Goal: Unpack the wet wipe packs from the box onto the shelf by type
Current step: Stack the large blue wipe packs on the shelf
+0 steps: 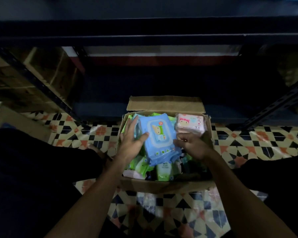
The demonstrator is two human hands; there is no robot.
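An open cardboard box (163,186) stands on the tiled floor in front of a dark metal shelf (144,38). A blue wet wipe pack (159,134) lies on top of the pile in it. My left hand (132,140) rests flat against the blue pack's left edge, fingers spread. My right hand (190,143) curls at the pack's right edge, fingertips touching it. A pink pack (190,123) sits in the box's far right corner. Green packs (163,171) fill the layer beneath, partly hidden.
The lower shelf level (153,86) behind the box is dark. Cardboard boxes (41,71) stand on the shelf unit to the left. Slanted metal uprights (279,102) flank the bay. My dark-clothed knees (33,160) are on both sides of the box.
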